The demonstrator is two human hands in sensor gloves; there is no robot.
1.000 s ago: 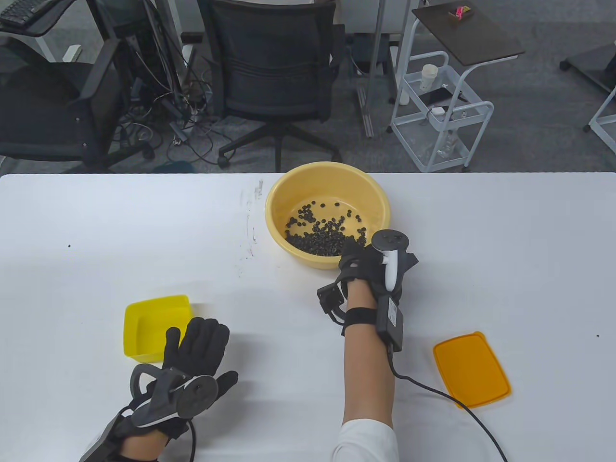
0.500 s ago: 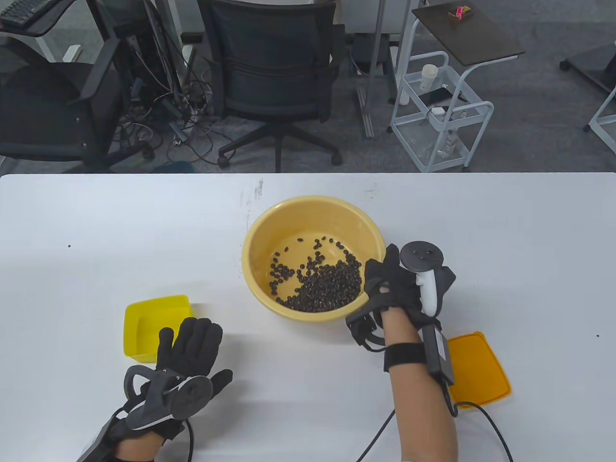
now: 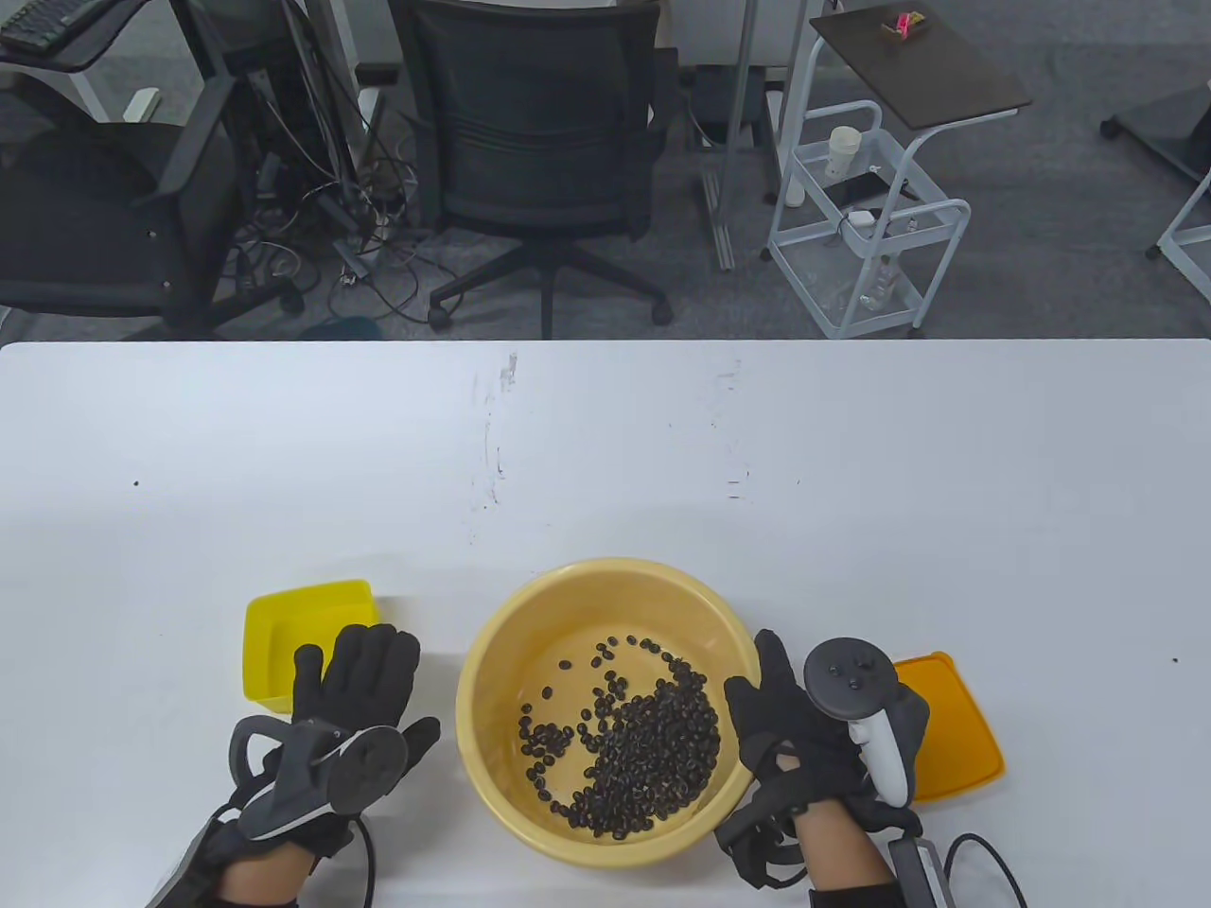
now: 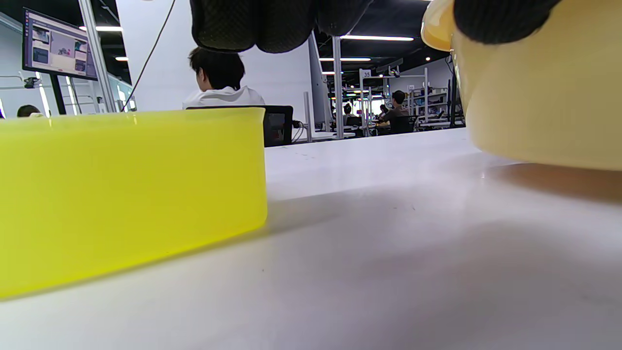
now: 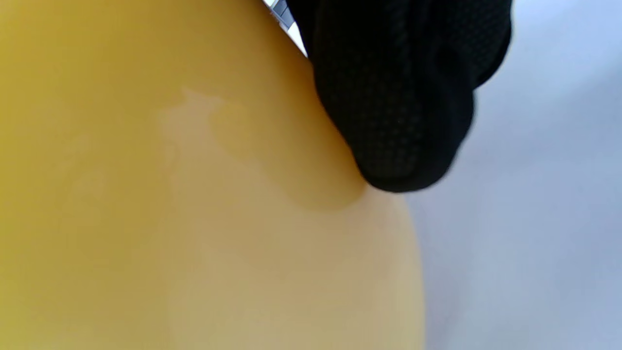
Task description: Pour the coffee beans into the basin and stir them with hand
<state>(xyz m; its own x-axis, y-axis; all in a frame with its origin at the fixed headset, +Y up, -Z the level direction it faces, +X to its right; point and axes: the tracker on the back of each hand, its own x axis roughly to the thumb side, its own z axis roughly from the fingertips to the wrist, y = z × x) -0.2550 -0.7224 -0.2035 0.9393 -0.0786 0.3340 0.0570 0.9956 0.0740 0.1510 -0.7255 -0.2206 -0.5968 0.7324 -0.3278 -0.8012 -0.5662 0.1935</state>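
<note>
Right hand point(image 3: 804, 747), black mesh glove, grips the right rim of the round yellow plastic basin point(image 3: 492, 662) near the table's front edge; fingers hidden inside. Dark beans point(image 3: 643, 747) heaped inside. Left hand point(image 3: 350, 700) flat, relaxed, beside a square yellow box point(image 3: 284, 615). Orange lid point(image 3: 956, 738) partly covered.

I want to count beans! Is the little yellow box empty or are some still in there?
Empty, as far as it shows: the yellow box has a bare floor, though the left hand covers one corner. The beans lie in the basin.
</note>
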